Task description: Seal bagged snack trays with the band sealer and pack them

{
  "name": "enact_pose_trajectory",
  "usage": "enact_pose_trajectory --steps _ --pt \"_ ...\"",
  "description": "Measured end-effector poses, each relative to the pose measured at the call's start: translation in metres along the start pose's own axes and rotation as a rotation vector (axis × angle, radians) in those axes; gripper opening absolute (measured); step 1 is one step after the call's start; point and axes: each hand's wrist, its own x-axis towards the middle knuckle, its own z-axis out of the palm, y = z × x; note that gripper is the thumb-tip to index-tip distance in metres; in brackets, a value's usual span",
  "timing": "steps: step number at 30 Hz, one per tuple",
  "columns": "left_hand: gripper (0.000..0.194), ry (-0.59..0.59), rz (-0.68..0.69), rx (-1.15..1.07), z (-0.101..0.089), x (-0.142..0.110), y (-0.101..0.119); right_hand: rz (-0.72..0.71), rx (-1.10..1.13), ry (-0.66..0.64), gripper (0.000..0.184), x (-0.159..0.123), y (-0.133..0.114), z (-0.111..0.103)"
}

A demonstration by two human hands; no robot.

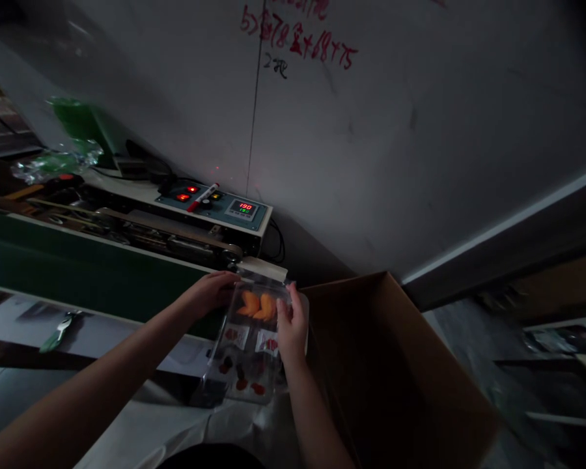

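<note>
Pack (252,339) gripped btwn L hand (215,291) & R hand (293,326), box (366,309) just R of latter; if R grip's loosened, w/ only L fingertips at edge, pack could be dropped.

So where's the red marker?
The red marker lies across the control panel, left of centre in the head view, between the red-lit switches and the digital display.
</note>
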Motion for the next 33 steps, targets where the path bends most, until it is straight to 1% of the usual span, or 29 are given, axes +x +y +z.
enact_pose_trajectory --steps 4,8,11,13,15,18,21,27,31,33 --pt "0.046 0.035 0.032 0.028 0.003 0.001 0.0 0.027 0.007 0.003 0.05 -0.001 0.004 0.001" --pt "0.036 0.127 0.085 0.032 0.01 0.003 -0.003 0.041 0.001 -0.002 0.051 -0.002 0.003 0.001" --pt "0.029 0.172 0.078 0.007 0.017 0.005 -0.004 0.076 -0.023 0.018 0.051 -0.002 0.001 0.001" --pt "0.027 0.178 0.064 -0.007 0.02 0.006 -0.003 0.086 -0.023 0.026 0.047 -0.001 -0.001 0.001" --pt "0.026 0.183 0.048 -0.02 0.021 0.007 -0.002 0.063 -0.019 0.03 0.039 0.002 -0.003 0.002" --pt "0.026 0.199 0.033 -0.038 0.018 0.01 -0.001 0.032 -0.056 0.047 0.034 0.005 -0.004 0.007" --pt "0.026 0.191 0.033 -0.052 0.011 0.014 0.001 0.067 -0.093 0.056 0.039 0.006 -0.002 0.016" --pt "0.022 0.164 0.043 -0.064 -0.001 0.019 0.006 0.129 -0.059 0.061 0.049 0.007 0.005 0.032" --pt "0.023 0.208 0.078 -0.054 -0.004 0.021 0.009 0.16 -0.061 0.087 0.055 0.01 0.003 0.038" --pt "0.026 0.236 0.097 -0.05 -0.005 0.021 0.009 0.182 -0.063 0.105 0.054 0.012 0.001 0.042"
